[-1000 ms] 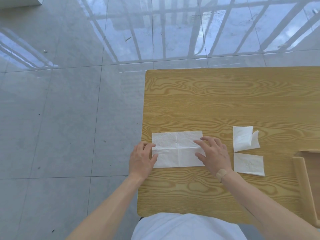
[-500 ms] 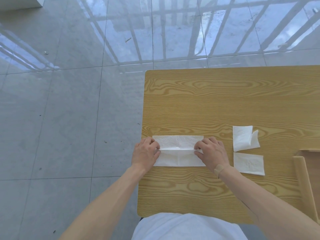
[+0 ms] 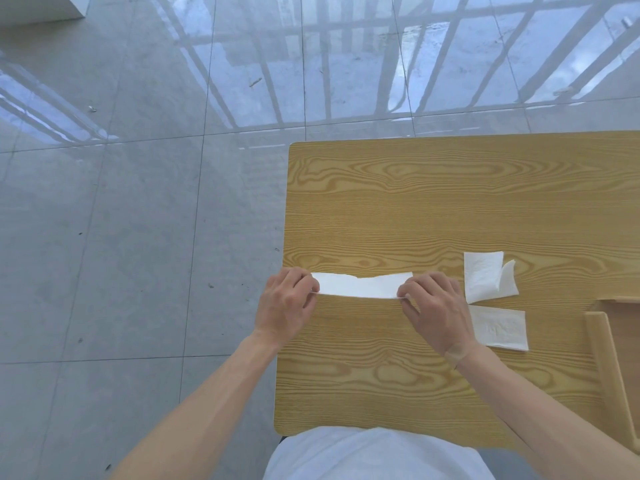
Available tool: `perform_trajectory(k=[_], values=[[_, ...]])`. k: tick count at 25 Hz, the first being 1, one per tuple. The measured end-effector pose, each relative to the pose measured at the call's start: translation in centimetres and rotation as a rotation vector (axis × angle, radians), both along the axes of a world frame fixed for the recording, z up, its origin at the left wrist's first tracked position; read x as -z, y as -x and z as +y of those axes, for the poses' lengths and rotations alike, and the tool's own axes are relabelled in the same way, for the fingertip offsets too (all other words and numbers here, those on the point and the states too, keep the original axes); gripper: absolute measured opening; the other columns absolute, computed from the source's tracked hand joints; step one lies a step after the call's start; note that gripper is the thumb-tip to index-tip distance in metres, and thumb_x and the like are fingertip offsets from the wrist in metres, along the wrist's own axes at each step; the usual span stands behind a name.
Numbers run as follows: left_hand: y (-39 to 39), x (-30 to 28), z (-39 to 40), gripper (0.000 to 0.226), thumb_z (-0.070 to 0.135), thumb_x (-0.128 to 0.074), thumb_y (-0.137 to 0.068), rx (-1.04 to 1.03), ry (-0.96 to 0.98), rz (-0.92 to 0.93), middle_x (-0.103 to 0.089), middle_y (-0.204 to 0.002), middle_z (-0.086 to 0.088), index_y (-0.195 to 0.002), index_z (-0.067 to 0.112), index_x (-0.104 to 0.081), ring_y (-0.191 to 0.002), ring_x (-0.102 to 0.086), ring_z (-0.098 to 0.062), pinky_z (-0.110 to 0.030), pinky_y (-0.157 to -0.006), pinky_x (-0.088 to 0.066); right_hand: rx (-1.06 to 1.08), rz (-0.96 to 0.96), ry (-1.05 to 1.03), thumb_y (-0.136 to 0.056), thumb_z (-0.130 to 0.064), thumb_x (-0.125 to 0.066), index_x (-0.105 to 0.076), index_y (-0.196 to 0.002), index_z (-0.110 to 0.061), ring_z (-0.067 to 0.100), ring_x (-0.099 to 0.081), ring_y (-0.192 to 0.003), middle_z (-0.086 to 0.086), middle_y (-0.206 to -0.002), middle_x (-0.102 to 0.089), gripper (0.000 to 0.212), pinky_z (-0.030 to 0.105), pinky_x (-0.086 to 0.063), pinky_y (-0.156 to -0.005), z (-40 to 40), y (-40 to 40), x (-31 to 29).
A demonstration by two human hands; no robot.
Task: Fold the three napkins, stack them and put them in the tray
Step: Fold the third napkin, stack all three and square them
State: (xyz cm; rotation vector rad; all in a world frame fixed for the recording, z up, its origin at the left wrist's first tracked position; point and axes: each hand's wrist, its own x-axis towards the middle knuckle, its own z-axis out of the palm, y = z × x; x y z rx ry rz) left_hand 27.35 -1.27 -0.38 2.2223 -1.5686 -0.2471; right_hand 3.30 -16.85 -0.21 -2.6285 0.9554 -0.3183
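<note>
Wooden table (image 3: 433, 209): light grain top, taken as landmark; its left edge borders a grey tiled floor (image 3: 121, 202) with glossy window reflections.

Long napkin (image 3: 362, 285): white, a narrow strip lying crosswise near the table's left edge; held at both ends; whether its near edge is lifted off the table cannot be told.

Left hand (image 3: 285, 308): at the table's left edge; fingers curled together, pinching the strip's left end.

Right hand (image 3: 434, 311): further in from the table's left edge; fingers curled together, pinching the strip's right end; a tan patch at the wrist.

Folded napkin, far (image 3: 483, 280): small white square on the table, right of the right hand; one corner flap stands loose at its right side.

Folded napkin, near (image 3: 502, 328): flat white rectangle on the table, just nearer the person than the far one; apart from it.

Tray (image 3: 604, 358): wooden, at the table's right side; only its left rim and a corner show; just beside the near folded napkin.
</note>
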Motion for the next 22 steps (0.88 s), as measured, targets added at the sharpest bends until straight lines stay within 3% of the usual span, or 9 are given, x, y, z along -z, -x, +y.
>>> perform_trajectory(k=[10, 13, 16, 17, 19, 22], values=[[3.1, 2.9, 4.7, 0.027, -0.004, -0.074, -0.069, 0.086, -0.159, 0.004, -0.064, -0.096, 0.002, -0.084, 0.016, -0.065, -0.093, -0.059, -0.022, -0.033, -0.071, -0.045, -0.021, 0.170, -0.078, -0.078, -0.015, -0.075, -0.067, -0.094, -0.022, 0.024, -0.055, -0.109, -0.003, -0.106, -0.067, 0.019, 0.039, -0.043, -0.086, 4.4, 3.5, 2.8], [3.4, 2.7, 5.0, 0.028, 0.002, -0.065, -0.071, 0.063, -0.188, -0.031, -0.063, -0.106, 0.000, -0.094, 0.017, -0.066, -0.102, -0.056, -0.024, -0.035, -0.081, -0.041, 0.002, 0.191, -0.083, -0.081, -0.020, -0.062, -0.065, -0.110, -0.022, 0.029, -0.048, -0.124, 0.001, -0.120, -0.063, 0.029, 0.044, -0.037, -0.099, 5.1, 3.9, 2.9], [5.0, 2.5, 3.9, 0.035, 0.020, -0.051, -0.085, 0.093, -0.205, -0.046, -0.058, -0.129, -0.006, -0.118, 0.016, -0.062, -0.121, -0.051, -0.028, -0.041, -0.097, -0.037, -0.075, 0.236, -0.080, -0.089, -0.031, -0.050, -0.053, -0.133, -0.018, 0.031, -0.035, -0.138, 0.004, -0.141, -0.051, 0.045, 0.048, -0.031, -0.110, 5.8, 2.6, 2.8], [5.8, 2.5, 3.1, 0.041, 0.027, -0.047, -0.092, 0.119, -0.243, -0.039, -0.050, -0.141, -0.008, -0.130, 0.014, -0.055, -0.132, -0.043, -0.028, -0.044, -0.106, -0.034, -0.111, 0.284, -0.092, -0.093, -0.037, -0.045, -0.043, -0.141, -0.016, 0.032, -0.027, -0.143, 0.005, -0.150, -0.042, 0.053, 0.049, -0.026, -0.113, 6.0, 1.8, 2.8], [7.7, 2.9, 1.7, 0.059, 0.045, -0.025, -0.102, 0.175, -0.367, -0.036, -0.017, -0.162, -0.007, -0.152, 0.013, -0.025, -0.149, -0.010, -0.025, -0.048, -0.120, -0.012, -0.160, 0.401, -0.113, -0.098, -0.047, -0.030, -0.020, -0.152, -0.015, 0.031, -0.006, -0.149, 0.004, -0.162, -0.015, 0.064, 0.052, -0.013, -0.117, 6.5, 0.4, 3.2], [9.5, 4.2, 0.8, 0.072, 0.059, 0.009, -0.095, 0.201, -0.528, -0.054, 0.025, -0.161, 0.000, -0.153, 0.016, 0.014, -0.146, 0.025, -0.016, -0.046, -0.120, 0.009, -0.189, 0.511, -0.127, -0.096, -0.052, -0.010, 0.006, -0.153, -0.018, 0.028, 0.014, -0.148, 0.001, -0.163, 0.011, 0.069, 0.053, 0.002, -0.117, 6.9, -0.4, 4.4]])
